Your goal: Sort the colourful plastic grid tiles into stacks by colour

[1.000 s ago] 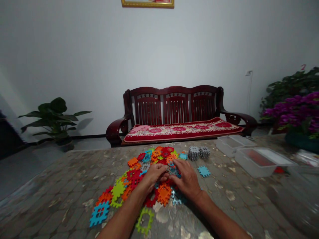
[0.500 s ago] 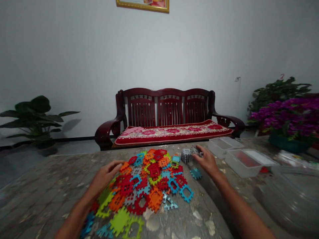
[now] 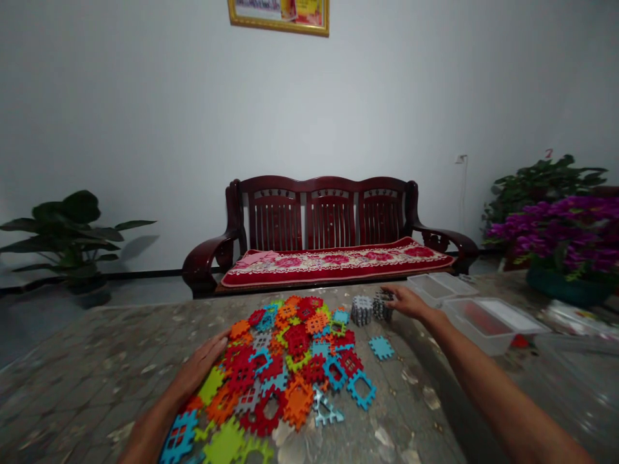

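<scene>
Lower left: your left hand, fingers loosely extended, holds nothing visible beside the coloured-piece heap, lower centre; right of centre, your right hand, half-curled, touches the darker grey stack, whether gripped cannot tell; wooden bench beyond, mid-frame

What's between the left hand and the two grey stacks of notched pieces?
A multicoloured pile of flat, notched pieces, seen in the head view.
</scene>
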A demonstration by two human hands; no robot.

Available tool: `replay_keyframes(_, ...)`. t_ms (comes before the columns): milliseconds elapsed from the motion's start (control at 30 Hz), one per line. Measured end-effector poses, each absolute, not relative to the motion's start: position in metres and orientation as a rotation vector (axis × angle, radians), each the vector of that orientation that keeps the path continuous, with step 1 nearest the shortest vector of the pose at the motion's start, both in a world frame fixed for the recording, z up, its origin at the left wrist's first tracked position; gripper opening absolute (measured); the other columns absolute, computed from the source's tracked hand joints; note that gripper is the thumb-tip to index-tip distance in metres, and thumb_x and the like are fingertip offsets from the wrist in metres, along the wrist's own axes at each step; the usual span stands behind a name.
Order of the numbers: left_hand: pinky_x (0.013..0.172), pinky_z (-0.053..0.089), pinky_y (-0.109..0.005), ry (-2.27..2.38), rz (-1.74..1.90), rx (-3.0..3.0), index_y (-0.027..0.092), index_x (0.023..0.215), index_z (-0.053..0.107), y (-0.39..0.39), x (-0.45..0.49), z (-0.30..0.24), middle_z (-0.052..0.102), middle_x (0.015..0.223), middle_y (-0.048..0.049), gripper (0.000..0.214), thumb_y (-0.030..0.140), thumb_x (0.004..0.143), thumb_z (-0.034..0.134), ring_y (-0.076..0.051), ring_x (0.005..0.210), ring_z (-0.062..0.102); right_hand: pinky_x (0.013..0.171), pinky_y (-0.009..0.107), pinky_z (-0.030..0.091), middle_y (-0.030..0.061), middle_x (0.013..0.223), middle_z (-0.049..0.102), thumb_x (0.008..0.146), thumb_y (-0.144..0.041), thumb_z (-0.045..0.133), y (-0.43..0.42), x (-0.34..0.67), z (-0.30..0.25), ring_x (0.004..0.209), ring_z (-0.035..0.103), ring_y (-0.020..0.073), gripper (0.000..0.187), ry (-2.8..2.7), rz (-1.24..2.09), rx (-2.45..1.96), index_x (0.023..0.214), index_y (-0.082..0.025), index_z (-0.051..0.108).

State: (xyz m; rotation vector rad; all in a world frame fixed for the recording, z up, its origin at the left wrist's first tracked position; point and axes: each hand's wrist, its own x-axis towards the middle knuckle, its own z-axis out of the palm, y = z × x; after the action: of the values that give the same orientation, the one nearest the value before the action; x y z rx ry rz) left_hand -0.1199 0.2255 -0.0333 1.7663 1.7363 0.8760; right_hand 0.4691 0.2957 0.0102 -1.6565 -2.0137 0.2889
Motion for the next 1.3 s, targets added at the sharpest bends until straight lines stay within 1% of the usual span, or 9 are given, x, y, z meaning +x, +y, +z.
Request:
replay_keyframes(233, 0.119, 0.035, -0.046, 1.725, 0.887, 1.700, 0.014, 0.137, 0.062, 0.227, -0.109, -0.034, 0.059, 0.146, -0.0118, 0.076, 0.065, 0.083, 0.045, -0.030, 0.137, 0.054, 0.106, 0.050, 0.048, 0.0129, 0.127, 0.071, 0.063, -0.017, 0.071, 0.294, 0.468, 0.006, 0.118, 0.066, 0.0344, 0.057, -1.998, 0.293, -1.640, 0.119, -0.018, 0.072)
replay_keyframes(333, 0.119, 0.035, -0.046, 1.677, 0.901, 1.659, 0.016, 0.137, 0.063, 0.224, -0.113, -0.028, 0.060, 0.146, -0.0102, 0.075, 0.066, 0.083, 0.046, -0.030, 0.137, 0.054, 0.106, 0.049, 0.047, 0.0134, 0.128, 0.071, 0.062, -0.014, 0.071, 0.292, 0.466, 0.006, 0.119, 0.066, 0.0337, 0.059, -1.977, 0.284, -1.660, 0.120, -0.018, 0.072)
replay_keyframes(433, 0.118, 0.036, -0.046, 1.652, 0.876, 1.675, 0.020, 0.137, 0.063, 0.218, -0.126, -0.022, 0.062, 0.144, -0.0081, 0.075, 0.069, 0.082, 0.048, -0.031, 0.135, 0.056, 0.107, 0.047, 0.047, 0.0131, 0.128, 0.071, 0.066, -0.017, 0.069, 0.286, 0.466, 0.010, 0.120, 0.065, 0.0315, 0.056, -1.907, 0.237, -1.675, 0.121, -0.018, 0.072)
replay_keyframes(567, 0.119, 0.034, -0.047, 1.756, 0.850, 1.767, 0.019, 0.133, 0.066, 0.209, -0.153, -0.026, 0.062, 0.143, -0.0104, 0.078, 0.073, 0.080, 0.047, -0.032, 0.136, 0.054, 0.105, 0.044, 0.049, 0.0117, 0.120, 0.074, 0.076, -0.022, 0.061, 0.270, 0.451, 0.016, 0.114, 0.067, 0.0275, 0.042, -1.842, 0.183, -1.533, 0.116, -0.017, 0.074)
replay_keyframes(700, 0.122, 0.028, -0.047, 1.853, 0.825, 1.896, 0.021, 0.128, 0.069, 0.204, -0.163, -0.041, 0.060, 0.146, -0.0100, 0.070, 0.068, 0.083, 0.042, -0.030, 0.141, 0.049, 0.098, 0.042, 0.053, 0.0079, 0.110, 0.077, 0.082, -0.027, 0.057, 0.247, 0.404, 0.021, 0.104, 0.070, 0.0257, 0.032, -1.912, 0.254, -1.378, 0.106, -0.022, 0.076)
replay_keyframes(833, 0.123, 0.023, -0.052, 1.893, 0.711, 1.954, 0.022, 0.132, 0.066, 0.207, -0.144, -0.046, 0.059, 0.148, -0.0087, 0.065, 0.060, 0.089, 0.035, -0.028, 0.145, 0.043, 0.093, 0.040, 0.053, 0.0054, 0.102, 0.078, 0.086, -0.025, 0.056, 0.227, 0.339, 0.021, 0.098, 0.071, 0.0233, 0.027, -2.115, 0.311, -1.170, 0.104, -0.023, 0.076)
replay_keyframes(967, 0.122, 0.029, -0.045, 1.827, 0.764, 1.967, 0.021, 0.134, 0.065, 0.210, -0.117, -0.041, 0.061, 0.146, -0.0081, 0.066, 0.057, 0.091, 0.030, -0.024, 0.139, 0.050, 0.093, 0.036, 0.052, 0.0040, 0.103, 0.078, 0.086, -0.021, 0.061, 0.223, 0.274, 0.017, 0.099, 0.070, 0.0218, 0.023, -2.259, 0.290, -1.109, 0.102, -0.025, 0.077)
replay_keyframes(1100, 0.122, 0.030, -0.045, 1.796, 0.839, 1.891, 0.018, 0.134, 0.064, 0.207, -0.109, -0.039, 0.062, 0.144, -0.0095, 0.066, 0.055, 0.091, 0.031, -0.026, 0.136, 0.053, 0.092, 0.033, 0.048, 0.0033, 0.102, 0.076, 0.084, -0.013, 0.061, 0.230, 0.219, 0.016, 0.100, 0.066, 0.0208, 0.025, -2.390, 0.216, -1.155, 0.101, -0.024, 0.077)
replay_keyframes(1300, 0.117, 0.038, -0.043, 1.708, 1.084, 1.661, 0.014, 0.133, 0.064, 0.201, -0.114, -0.040, 0.066, 0.138, -0.0127, 0.069, 0.061, 0.089, 0.037, -0.026, 0.132, 0.058, 0.091, 0.033, 0.045, 0.0078, 0.106, 0.075, 0.087, -0.019, 0.060, 0.239, 0.165, 0.018, 0.105, 0.062, 0.0232, 0.023, -2.596, 0.031, -1.174, 0.104, -0.022, 0.074)
